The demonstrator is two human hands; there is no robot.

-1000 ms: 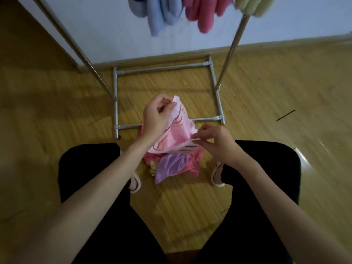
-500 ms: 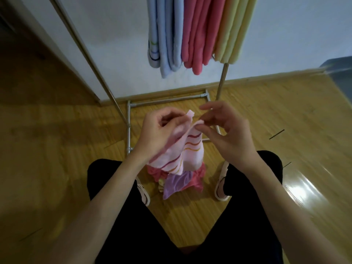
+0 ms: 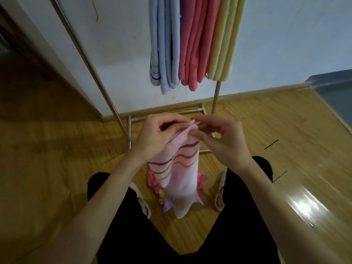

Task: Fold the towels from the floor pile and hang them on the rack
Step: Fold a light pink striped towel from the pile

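A: Hands?

B: Both raised in front of the rack (image 3: 122,119), forearms reaching in from the lower corners. Left hand (image 3: 160,136) has its fingers curled over, gripping the top edge of the striped pink towel (image 3: 179,172). Right hand (image 3: 222,138) meets it at the same corner, thumb and forefinger pinching the cloth, the other fingers loosely bent.

A: And the towel itself?

B: Hangs down from the two hands, tapering to a limp tail. Wavy red and orange stripes cross its upper half. Its lower end dangles over the floor pile (image 3: 152,180), where deep pink and a scrap of lilac cloth show; whether it touches the pile I cannot tell.

A: The pile relative to the rack?

B: On the wooden floor (image 3: 57,168) just in front of the rack's base frame, between the person's two slippered feet and black-trousered knees.

A: Anything on the rack?

B: Three folded sets hang from it side by side, above the hands: blue towels (image 3: 165,44) nearest the left upright, coral towels (image 3: 196,40) in the middle, pale yellow towels (image 3: 224,39) beside the right upright.
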